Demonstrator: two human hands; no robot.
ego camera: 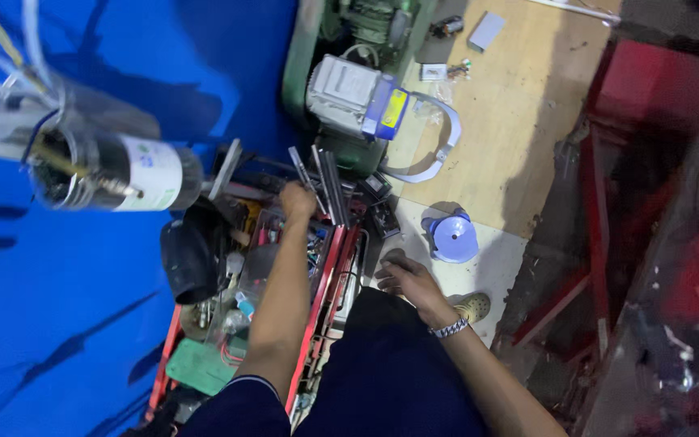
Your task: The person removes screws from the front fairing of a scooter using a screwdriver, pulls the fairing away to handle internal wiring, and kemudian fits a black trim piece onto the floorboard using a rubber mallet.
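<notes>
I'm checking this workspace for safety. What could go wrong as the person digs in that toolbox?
The left hand reaches among crowded metal tools in the red toolbox; a sharp edge could cut bare fingers. The right hand rests at the box edge, where a shifting tray might pinch it. The cylinder with loose wires looms nearby and could snag.

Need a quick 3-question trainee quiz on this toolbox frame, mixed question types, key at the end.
1. True or false: the left hand reaches into the red toolbox.
2. The right hand rests: A) on the knee of the dark trousers, B) on the blue spool, C) on the grey motor.
3. Fill in: the right wrist wears a metal ____.

Key: 1 true; 2 A; 3 watch.
</notes>
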